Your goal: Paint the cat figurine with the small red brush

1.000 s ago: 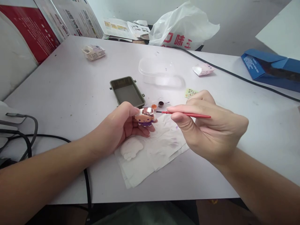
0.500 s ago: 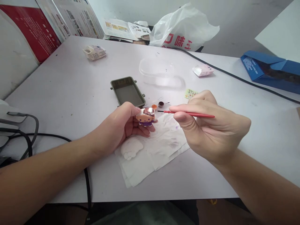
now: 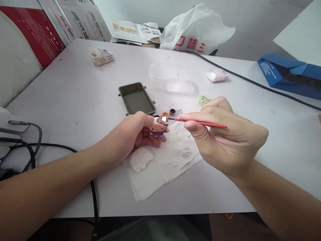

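Note:
Between the thumb and fingers of my left hand (image 3: pixel 134 130) is a small painted figurine (image 3: pixel 158 128), upright, with an orange face, purple clothing and brown paint on part of its white top. My right hand (image 3: pixel 223 137) is closed in a pinch on a thin red paintbrush (image 3: pixel 204 123). The dark brush tip points left and is at the right side of the figurine's top; whether it touches cannot be made out. Just behind are a pot of dark paint (image 3: pixel 172 111) and a pot of orange paint (image 3: pixel 165 114). A white unpainted piece (image 3: pixel 141 158) lies on white tissues (image 3: pixel 152 184) below my left hand.
A dark green tray (image 3: pixel 137 100) and a clear plastic container (image 3: pixel 173 78) stand behind the hands. Farther off are two small wrapped packets (image 3: pixel 100 57), a plastic bag (image 3: pixel 195 30) and a blue box (image 3: pixel 283 73). Black cables (image 3: pixel 93 194) run along the left.
The figurine has shifted slightly right and tilted a little in my left hand. The brush has moved slightly left, so its tip is now closer to the figurine's top.

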The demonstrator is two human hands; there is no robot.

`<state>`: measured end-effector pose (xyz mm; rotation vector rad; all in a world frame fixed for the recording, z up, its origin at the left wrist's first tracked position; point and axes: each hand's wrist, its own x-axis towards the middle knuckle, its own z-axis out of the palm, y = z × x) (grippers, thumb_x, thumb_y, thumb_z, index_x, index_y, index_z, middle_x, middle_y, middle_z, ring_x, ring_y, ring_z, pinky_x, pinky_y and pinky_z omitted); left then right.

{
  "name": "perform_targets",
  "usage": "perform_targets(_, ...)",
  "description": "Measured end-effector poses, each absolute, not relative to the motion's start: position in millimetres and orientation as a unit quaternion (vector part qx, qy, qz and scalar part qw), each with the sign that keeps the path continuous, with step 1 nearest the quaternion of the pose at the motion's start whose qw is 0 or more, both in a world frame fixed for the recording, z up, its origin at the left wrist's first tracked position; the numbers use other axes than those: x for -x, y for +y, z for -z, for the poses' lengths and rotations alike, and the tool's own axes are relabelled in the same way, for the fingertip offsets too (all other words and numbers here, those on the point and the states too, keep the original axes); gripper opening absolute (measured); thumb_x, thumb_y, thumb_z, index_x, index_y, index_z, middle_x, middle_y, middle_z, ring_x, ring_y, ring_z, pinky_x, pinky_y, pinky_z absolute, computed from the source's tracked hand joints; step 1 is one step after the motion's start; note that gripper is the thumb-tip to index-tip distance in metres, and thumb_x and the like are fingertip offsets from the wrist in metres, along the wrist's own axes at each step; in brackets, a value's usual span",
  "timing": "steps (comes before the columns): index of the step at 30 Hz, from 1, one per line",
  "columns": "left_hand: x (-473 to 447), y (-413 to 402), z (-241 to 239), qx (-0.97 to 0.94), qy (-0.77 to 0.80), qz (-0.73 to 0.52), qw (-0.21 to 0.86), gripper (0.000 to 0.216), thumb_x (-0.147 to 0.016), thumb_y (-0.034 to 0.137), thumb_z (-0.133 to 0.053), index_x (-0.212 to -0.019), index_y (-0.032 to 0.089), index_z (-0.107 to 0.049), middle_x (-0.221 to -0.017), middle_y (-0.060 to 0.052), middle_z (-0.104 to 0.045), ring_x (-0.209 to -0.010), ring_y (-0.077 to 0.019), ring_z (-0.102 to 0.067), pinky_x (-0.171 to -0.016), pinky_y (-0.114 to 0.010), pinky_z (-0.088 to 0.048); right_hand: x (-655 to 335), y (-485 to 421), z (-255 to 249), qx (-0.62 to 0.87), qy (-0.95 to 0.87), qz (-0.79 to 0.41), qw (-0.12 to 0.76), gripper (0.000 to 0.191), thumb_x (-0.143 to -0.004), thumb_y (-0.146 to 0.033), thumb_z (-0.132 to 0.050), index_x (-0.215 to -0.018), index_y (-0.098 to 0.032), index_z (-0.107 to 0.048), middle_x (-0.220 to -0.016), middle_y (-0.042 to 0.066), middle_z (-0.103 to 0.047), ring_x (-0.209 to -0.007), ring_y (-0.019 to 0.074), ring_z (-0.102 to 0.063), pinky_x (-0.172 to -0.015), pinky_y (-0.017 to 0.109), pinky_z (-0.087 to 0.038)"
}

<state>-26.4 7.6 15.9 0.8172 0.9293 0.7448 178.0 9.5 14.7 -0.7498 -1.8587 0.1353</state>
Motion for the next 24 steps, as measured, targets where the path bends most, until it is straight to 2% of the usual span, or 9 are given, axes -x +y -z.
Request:
perform_targets(5, 26, 8, -16, -0.371, 0.43, -0.342, 0.749, 0.026, -0.078, 0.035, -0.059, -0.081, 0.015, -0.075, -0.083, -0.005, -0.07, -0.076, -0.0183, -0.064, -0.076, -0.03, -0.054, -179, 10, -15, 0.306, -0.783, -0.057, 0.538, 0.013, -0.083, -0.018, -0.078, -0.093, -0.026, -0.078, -0.065, -0.001, -0.071, -0.06, 0.0151, -0.058, -0.062, 0.035, -0.049)
perform_targets(10, 19, 9, -22, -0.356, 0.475, -0.336, 0.731, 0.022, -0.068, 0.033, -0.062, -0.072, 0.014, -0.074, -0.075, -0.007, -0.069, -0.069, -0.0192, -0.063, -0.071, -0.031, -0.054, -178, 7, -16, 0.328, -0.763, -0.072, 0.552, 0.014, -0.083, -0.021, -0.078, -0.093, -0.032, -0.078, -0.069, -0.002, -0.074, -0.059, 0.0157, -0.059, -0.062, 0.036, -0.05)
perform_targets(13, 17, 11, -24, -0.342, 0.499, -0.329, 0.725, 0.022, -0.067, 0.031, -0.062, -0.072, 0.013, -0.074, -0.077, -0.01, -0.071, -0.07, -0.0194, -0.064, -0.071, -0.031, -0.054, -175, 5, -17, 0.354, -0.725, -0.133, 0.575, 0.007, -0.087, -0.023, -0.074, -0.085, -0.029, -0.077, -0.073, -0.001, -0.075, -0.063, 0.016, -0.063, -0.06, 0.035, -0.052)
perform_targets(15, 18, 11, -23, -0.341, 0.499, -0.325, 0.728, 0.022, -0.067, 0.031, -0.063, -0.073, 0.013, -0.075, -0.079, -0.009, -0.072, -0.07, -0.0189, -0.064, -0.072, -0.031, -0.055, -174, 6, -18, 0.373, -0.706, -0.185, 0.573, 0.012, -0.089, -0.024, -0.072, -0.077, -0.026, -0.075, -0.072, 0.0, -0.075, -0.064, 0.0158, -0.066, -0.06, 0.033, -0.053)
perform_targets(19, 21, 10, -20, -0.349, 0.491, -0.312, 0.734, 0.024, -0.07, 0.033, -0.061, -0.072, 0.013, -0.074, -0.073, -0.008, -0.072, -0.066, -0.0176, -0.063, -0.07, -0.03, -0.054, -174, 9, -18, 0.398, -0.694, -0.245, 0.548, 0.02, -0.087, -0.03, -0.075, -0.068, -0.023, -0.075, -0.06, 0.0, -0.067, -0.066, 0.0156, -0.068, -0.055, 0.028, -0.051)
perform_targets(24, 24, 8, -18, -0.382, 0.463, -0.314, 0.736, 0.03, -0.076, 0.038, -0.058, -0.075, 0.014, -0.075, -0.07, -0.007, -0.071, -0.067, -0.0187, -0.064, -0.07, -0.029, -0.053, -175, 12, -15, 0.425, -0.648, -0.353, 0.525, 0.023, -0.09, -0.043, -0.07, -0.081, -0.023, -0.08, -0.054, -0.003, -0.054, -0.055, 0.0097, -0.054, -0.049, 0.025, -0.043)
